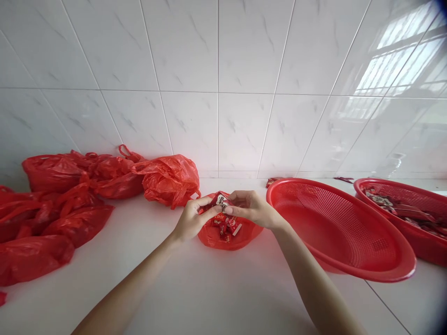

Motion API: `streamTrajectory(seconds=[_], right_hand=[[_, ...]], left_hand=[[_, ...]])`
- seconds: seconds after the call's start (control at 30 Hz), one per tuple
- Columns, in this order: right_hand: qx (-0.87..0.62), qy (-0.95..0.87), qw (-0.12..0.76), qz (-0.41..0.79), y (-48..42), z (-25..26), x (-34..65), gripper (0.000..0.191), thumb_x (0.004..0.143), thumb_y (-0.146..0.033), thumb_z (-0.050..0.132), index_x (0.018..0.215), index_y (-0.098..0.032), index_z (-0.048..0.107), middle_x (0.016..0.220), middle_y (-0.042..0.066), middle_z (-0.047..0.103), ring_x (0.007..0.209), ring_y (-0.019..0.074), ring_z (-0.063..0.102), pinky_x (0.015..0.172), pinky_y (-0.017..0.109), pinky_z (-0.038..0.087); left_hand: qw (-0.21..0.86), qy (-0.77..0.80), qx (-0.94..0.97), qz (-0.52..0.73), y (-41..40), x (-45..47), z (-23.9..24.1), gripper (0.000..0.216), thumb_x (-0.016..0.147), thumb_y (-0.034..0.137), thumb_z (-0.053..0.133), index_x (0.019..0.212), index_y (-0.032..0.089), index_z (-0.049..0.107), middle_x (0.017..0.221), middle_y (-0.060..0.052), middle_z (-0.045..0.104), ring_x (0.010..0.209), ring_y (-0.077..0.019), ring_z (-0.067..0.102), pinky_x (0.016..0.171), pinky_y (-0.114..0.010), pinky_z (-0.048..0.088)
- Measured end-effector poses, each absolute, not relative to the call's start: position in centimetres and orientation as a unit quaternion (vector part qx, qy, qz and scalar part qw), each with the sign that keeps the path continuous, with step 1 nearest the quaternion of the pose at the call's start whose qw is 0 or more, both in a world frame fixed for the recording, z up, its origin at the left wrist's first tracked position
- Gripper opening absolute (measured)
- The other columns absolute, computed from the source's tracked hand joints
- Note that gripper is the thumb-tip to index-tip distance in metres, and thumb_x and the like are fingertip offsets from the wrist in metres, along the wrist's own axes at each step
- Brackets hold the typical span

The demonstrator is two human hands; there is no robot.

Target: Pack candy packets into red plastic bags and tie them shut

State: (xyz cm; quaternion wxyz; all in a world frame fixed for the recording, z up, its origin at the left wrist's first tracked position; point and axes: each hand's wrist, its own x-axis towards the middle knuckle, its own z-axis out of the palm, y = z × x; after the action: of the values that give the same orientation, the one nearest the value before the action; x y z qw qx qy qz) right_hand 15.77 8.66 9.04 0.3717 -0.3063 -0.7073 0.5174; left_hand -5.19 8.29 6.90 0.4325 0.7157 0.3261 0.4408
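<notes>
Both hands meet over an open red plastic bag (223,244) on the white counter. My left hand (195,216) pinches one side of a small wrapped candy (221,201), dark red with a white patch and black lettering. My right hand (253,209) grips the candy's other side, thumb and fingers closed. Below them, several red wrapped candies (226,225) lie inside the bag. Part of the held candy is hidden behind my fingers.
An oval red plastic basket (328,237) stands to the right. Beyond it, another red basket (419,239) holds many wrapped candies. Several filled red plastic bags (80,221) crowd the left side, and another bag (171,179) sits near the tiled wall (188,125).
</notes>
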Motion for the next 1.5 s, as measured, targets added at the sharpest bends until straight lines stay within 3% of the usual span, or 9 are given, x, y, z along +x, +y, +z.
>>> streamTrajectory(seconds=[0.1,0.17,0.33,0.43,0.63,0.83,1.1,1.3,1.5], right_hand=[[-0.323,-0.719,0.370,0.492,8.5,8.9,15.6,0.031,0.083,-0.045,0.072,0.087,-0.015,0.068,0.079,0.003,0.069,0.070,0.0138,0.062,0.064,0.026,0.050],[-0.331,-0.710,0.379,0.493,8.6,8.7,15.5,0.030,0.083,-0.045,0.073,0.084,-0.015,0.067,0.075,0.002,0.068,0.066,0.0130,0.060,0.059,0.025,0.048],[-0.338,-0.651,0.485,0.476,9.0,8.6,15.1,0.028,0.087,-0.042,0.069,0.081,-0.016,0.061,0.075,0.002,0.068,0.067,0.0118,0.061,0.064,0.026,0.049],[-0.329,-0.616,0.519,0.493,9.0,8.7,14.9,0.027,0.087,-0.040,0.069,0.082,-0.017,0.057,0.078,0.004,0.071,0.071,0.0144,0.066,0.070,0.030,0.054],[-0.281,-0.628,0.471,0.553,8.6,9.0,14.8,0.023,0.087,-0.036,0.070,0.084,-0.017,0.057,0.088,0.005,0.072,0.079,0.0175,0.069,0.078,0.037,0.057],[-0.277,-0.664,0.435,0.541,8.4,9.0,14.8,0.022,0.083,-0.034,0.075,0.083,-0.016,0.063,0.078,0.002,0.068,0.073,0.0143,0.063,0.069,0.028,0.051],[-0.238,-0.615,0.496,0.565,7.8,8.9,13.9,0.018,0.086,-0.030,0.072,0.078,-0.017,0.064,0.071,-0.001,0.064,0.067,0.0107,0.057,0.067,0.026,0.046],[-0.226,-0.567,0.537,0.583,7.4,8.6,12.8,0.023,0.086,-0.028,0.072,0.071,-0.017,0.059,0.066,-0.004,0.058,0.063,0.0081,0.052,0.063,0.022,0.042],[-0.258,-0.551,0.576,0.546,7.1,8.9,12.7,0.025,0.086,-0.034,0.071,0.072,-0.018,0.057,0.070,-0.002,0.060,0.065,0.0107,0.054,0.063,0.025,0.044]], left_hand=[[0.417,0.342,0.743,0.396,8.1,-5.4,7.0,0.022,0.089,0.036,0.065,0.087,0.015,0.073,0.081,-0.003,0.069,0.079,-0.0175,0.062,0.072,-0.027,0.049],[0.399,0.349,0.750,0.396,8.0,-5.4,7.0,0.023,0.090,0.036,0.063,0.088,0.016,0.073,0.081,-0.003,0.069,0.080,-0.0179,0.062,0.073,-0.028,0.049],[0.281,0.407,0.768,0.407,8.2,-5.6,6.8,0.027,0.084,0.043,0.069,0.099,0.022,0.076,0.112,-0.007,0.071,0.112,-0.0277,0.058,0.102,-0.041,0.043],[0.222,0.429,0.770,0.416,8.1,-5.6,6.9,0.031,0.081,0.045,0.072,0.105,0.025,0.076,0.125,-0.007,0.067,0.124,-0.0310,0.051,0.108,-0.045,0.037],[0.338,0.354,0.736,0.469,7.5,-5.2,7.3,0.032,0.096,0.038,0.056,0.117,0.019,0.071,0.111,-0.007,0.073,0.102,-0.0210,0.064,0.093,-0.032,0.048],[0.345,0.346,0.758,0.433,7.2,-5.6,7.8,0.024,0.093,0.037,0.061,0.103,0.021,0.076,0.092,-0.003,0.074,0.086,-0.0165,0.061,0.085,-0.029,0.046],[0.358,0.318,0.726,0.494,7.1,-5.4,7.3,0.018,0.092,0.033,0.063,0.098,0.023,0.077,0.089,-0.002,0.071,0.090,-0.0172,0.058,0.088,-0.030,0.042],[0.379,0.304,0.699,0.525,6.9,-5.3,7.5,0.021,0.091,0.032,0.064,0.077,0.018,0.071,0.075,0.000,0.063,0.076,-0.0140,0.052,0.079,-0.028,0.041],[0.421,0.324,0.694,0.486,6.6,-5.1,7.8,0.033,0.092,0.040,0.060,0.071,0.016,0.062,0.068,0.001,0.055,0.070,-0.0133,0.048,0.069,-0.026,0.040]])
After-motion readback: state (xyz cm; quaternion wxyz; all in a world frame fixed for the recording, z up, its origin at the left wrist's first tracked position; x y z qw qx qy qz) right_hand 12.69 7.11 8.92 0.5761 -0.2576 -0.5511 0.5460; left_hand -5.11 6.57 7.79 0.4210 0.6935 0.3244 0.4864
